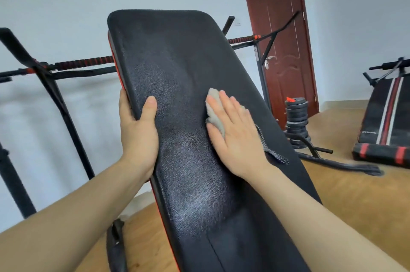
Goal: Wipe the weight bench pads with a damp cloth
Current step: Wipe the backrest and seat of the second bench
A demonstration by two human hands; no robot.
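The black textured bench pad [177, 67] slopes up and away from me through the middle of the view, with a red trim along its left edge. My left hand [138, 129] grips that left edge, thumb on the top surface. My right hand [235, 134] lies flat with fingers together, pressing a grey cloth [216, 112] onto the pad's right half. A darker mesh corner of the cloth sticks out under my wrist. The pad shines with damp streaks below my hands.
A barbell with red and black grips [84, 63] rests on black rack uprights behind the pad. A stack of weight plates [296, 121] stands by a dark red door [281, 27]. Another striped bench [386, 116] lies at the right on the wooden floor.
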